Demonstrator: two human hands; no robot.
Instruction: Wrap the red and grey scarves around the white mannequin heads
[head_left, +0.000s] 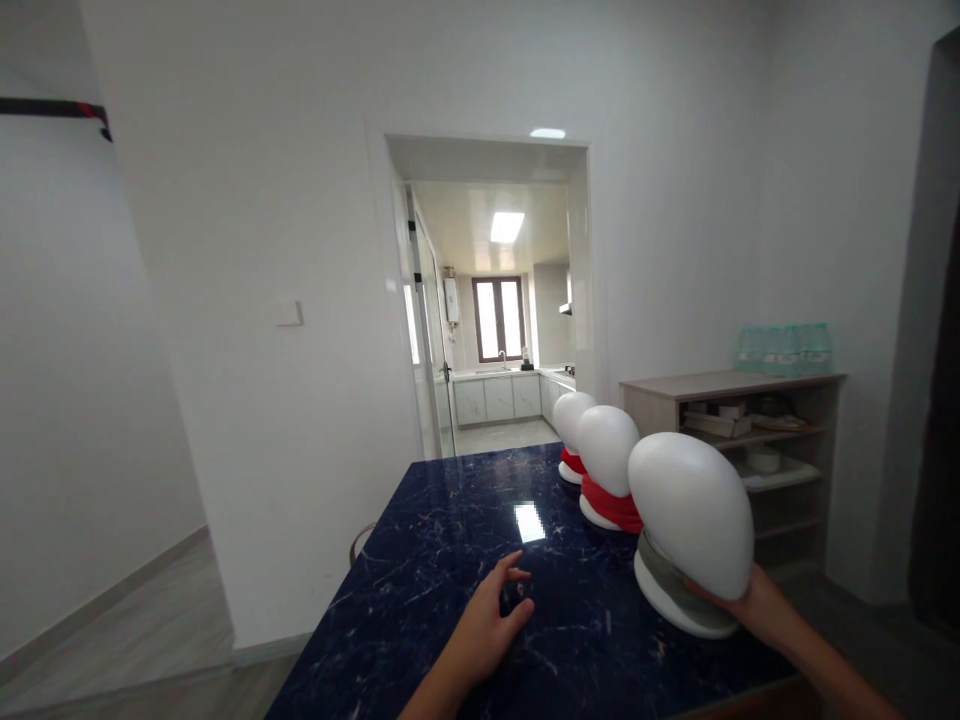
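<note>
On the dark blue marbled table stands the nearest white mannequin head (690, 505), with a smooth, egg-shaped top and a round white base. A grey-green cloth (664, 568) surrounds its neck. At that neck, my right hand (724, 597) is closed against the cloth and the head; most of its fingers are hidden below the head. My left hand (491, 610) is over the tabletop, left of the base, with fingers apart and nothing in it. Farther back are a second mannequin head (609, 448) and a third mannequin head (574, 418), both with red cloth around their necks.
The blue marbled tabletop (450, 520) extends toward a doorway into a kitchen. Beyond its right side is a shelf unit (720, 382) with boxes inside and plastic bottles (784, 350) on top. A white wall (247, 420) rises on the left.
</note>
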